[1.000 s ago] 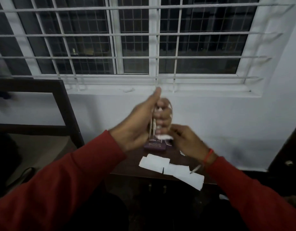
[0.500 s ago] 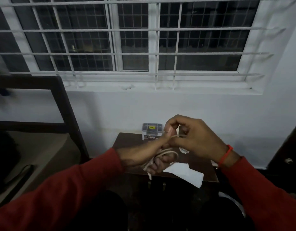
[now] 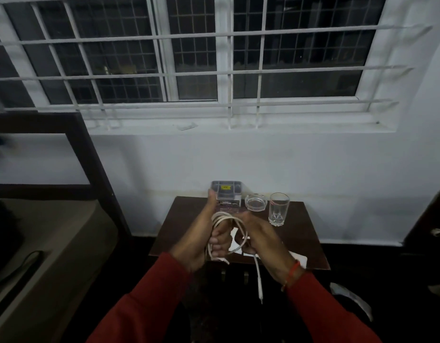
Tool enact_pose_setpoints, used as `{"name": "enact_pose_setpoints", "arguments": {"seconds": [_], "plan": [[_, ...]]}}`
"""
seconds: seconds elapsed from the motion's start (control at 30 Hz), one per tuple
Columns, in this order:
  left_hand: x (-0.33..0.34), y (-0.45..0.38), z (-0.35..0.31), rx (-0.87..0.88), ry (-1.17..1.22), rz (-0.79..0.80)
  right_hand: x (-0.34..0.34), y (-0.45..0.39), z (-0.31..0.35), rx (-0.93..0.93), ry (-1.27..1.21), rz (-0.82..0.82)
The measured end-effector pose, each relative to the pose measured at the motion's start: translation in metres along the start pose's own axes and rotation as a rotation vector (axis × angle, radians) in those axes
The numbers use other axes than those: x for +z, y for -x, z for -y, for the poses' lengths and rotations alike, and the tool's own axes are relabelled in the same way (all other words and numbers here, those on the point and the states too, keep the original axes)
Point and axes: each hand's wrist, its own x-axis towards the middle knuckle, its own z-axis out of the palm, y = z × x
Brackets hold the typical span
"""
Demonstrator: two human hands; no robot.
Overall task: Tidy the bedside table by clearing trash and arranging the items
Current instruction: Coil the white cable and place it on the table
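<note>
A white cable [image 3: 227, 219] is looped around the fingers of my left hand [image 3: 201, 241], which is closed on the coil above the dark wooden bedside table [image 3: 303, 233]. My right hand [image 3: 261, 238] grips the same cable beside it; the loose end with its plug [image 3: 259, 285] dangles below. On the table behind my hands stand a small grey box [image 3: 226, 190], a glass ashtray [image 3: 255, 202] and a clear drinking glass [image 3: 278, 209]. White paper [image 3: 299, 259] lies near the table's front right, partly hidden by my right hand.
A dark bed frame [image 3: 90, 157] and mattress [image 3: 48, 246] stand to the left of the table. A white wall and barred window [image 3: 221, 70] are right behind it. A dark door edge [image 3: 434, 219] is at the far right.
My hands have come down from in front of the wall to just above the table. The cable now forms larger loops around my left hand, and its end hangs free.
</note>
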Motion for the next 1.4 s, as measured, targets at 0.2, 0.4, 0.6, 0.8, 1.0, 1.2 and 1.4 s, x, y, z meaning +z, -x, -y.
{"name": "enact_pose_setpoints", "arguments": {"seconds": [0.2,0.4,0.6,0.8,1.0,1.2,1.4], "plan": [[-0.02,-0.021,0.062,0.006,-0.042,-0.157,0.015,-0.002,-0.067,0.007,0.066,-0.059],[-0.05,-0.036,0.098,-0.151,0.29,0.046,0.016,-0.012,-0.103,0.013,0.224,-0.038],[-0.034,-0.056,0.13,-0.065,0.215,-0.384,0.019,-0.016,-0.129,-0.166,0.908,-0.124],[-0.065,-0.064,0.127,-0.259,0.651,-0.011,0.026,-0.025,-0.14,0.016,0.563,-0.101],[-0.069,-0.07,0.137,-0.328,0.68,-0.062,0.032,-0.025,-0.146,0.025,0.623,-0.028],[-0.078,-0.063,0.129,-0.063,-0.083,-0.503,0.03,-0.022,-0.144,-0.02,0.74,-0.016],[-0.062,-0.061,0.135,0.196,-0.449,-0.37,0.02,-0.026,-0.141,0.047,0.646,-0.089]]}}
